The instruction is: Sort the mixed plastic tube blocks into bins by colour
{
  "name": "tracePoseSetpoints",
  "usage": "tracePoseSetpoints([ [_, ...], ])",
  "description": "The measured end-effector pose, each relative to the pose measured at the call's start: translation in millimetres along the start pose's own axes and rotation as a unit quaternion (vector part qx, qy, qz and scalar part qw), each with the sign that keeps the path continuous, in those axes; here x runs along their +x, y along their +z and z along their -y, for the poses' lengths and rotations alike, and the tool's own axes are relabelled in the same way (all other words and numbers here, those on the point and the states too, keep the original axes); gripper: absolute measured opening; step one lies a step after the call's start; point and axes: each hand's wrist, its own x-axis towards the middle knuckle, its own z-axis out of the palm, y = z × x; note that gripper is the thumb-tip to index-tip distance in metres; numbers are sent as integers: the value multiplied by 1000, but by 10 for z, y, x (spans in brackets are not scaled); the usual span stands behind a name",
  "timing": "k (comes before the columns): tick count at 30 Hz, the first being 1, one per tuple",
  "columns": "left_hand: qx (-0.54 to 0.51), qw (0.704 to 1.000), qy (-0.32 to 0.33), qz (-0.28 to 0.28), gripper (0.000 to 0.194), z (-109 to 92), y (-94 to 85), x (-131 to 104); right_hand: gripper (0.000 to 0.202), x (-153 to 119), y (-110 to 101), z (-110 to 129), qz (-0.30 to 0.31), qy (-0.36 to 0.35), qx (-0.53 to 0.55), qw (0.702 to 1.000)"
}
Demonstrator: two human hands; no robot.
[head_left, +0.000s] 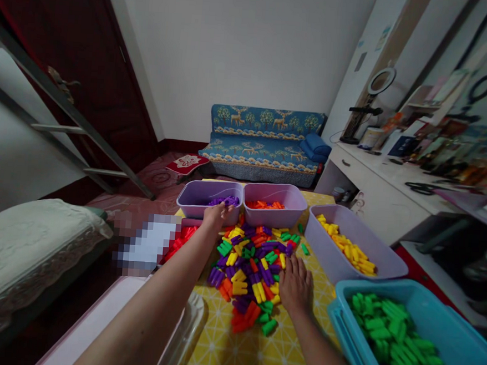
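My left hand (218,214) reaches over the near rim of a lilac bin (190,201) that holds purple plastic pieces (225,200). Its fingers are small and partly hidden, so whether they hold a piece cannot be made out. My right hand (297,283) lies palm down at the right edge of a mixed pile of toy building pieces (258,267), fingers stretched forward beside a yellow piece (282,260). Purple, yellow, green, orange and red pieces make up the pile, spread on a yellow patterned tablecloth (219,347).
Sorted pieces fill more bins: orange in a lilac bin (294,208), yellow in another lilac bin (318,249), green in a blue bin (466,331). Red pieces (184,239) sit left, partly behind my forearm. A blue sofa (266,145) stands beyond; a cluttered white dresser (376,186) flanks the right.
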Motion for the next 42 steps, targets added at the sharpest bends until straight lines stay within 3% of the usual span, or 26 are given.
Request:
tracePoseSetpoints([
  [3, 28, 999, -32, 3, 8, -61, 4, -16, 51, 0, -4, 2, 4, 2, 4, 1000],
  [7, 73, 997, -31, 23, 27, -62, -83, -186, 50, -1, -19, 11, 1, 3, 4, 1000],
  [13, 222, 973, 43, 46, 22, 299, -415, -594, 50, -4, -23, 9, -3, -2, 7, 1000],
  [15, 314, 943, 96, 51, 26, 461, -526, -726, 51, -7, -16, 6, -6, -5, 10, 1000],
  [18, 457, 869, 162, 101, 41, 669, -644, -911, 50, -9, 0, 3, -9, -6, 8, 1000],
  [22, 551, 797, 211, 132, 48, 807, -711, -1074, 50, -8, 16, 0, -9, -4, -1, 1000],
  [27, 603, 750, 226, 149, 50, 740, -685, -1121, 50, -5, -16, 9, -6, -1, -1, 1000],
  [32, 610, 715, 252, 232, 57, 653, -559, -1136, 50, -6, -52, 17, 1, 3, 2, 1000],
  [34, 592, 718, 248, 272, 49, 680, -526, -1125, 50, -7, -37, 14, 0, 1, 2, 1000],
  [36, 559, 741, 243, 281, 43, 737, -523, -1103, 50, -8, -7, 8, -4, 0, 2, 1000],
  [38, 507, 789, 238, 251, 38, 801, -544, -1077, 50, -8, 29, 1, -9, 0, 3, 1000],
  [42, 378, 897, 188, 134, 28, 877, -581, -1054, 50, -7, 67, -9, -9, 6, 7, 1000],
])
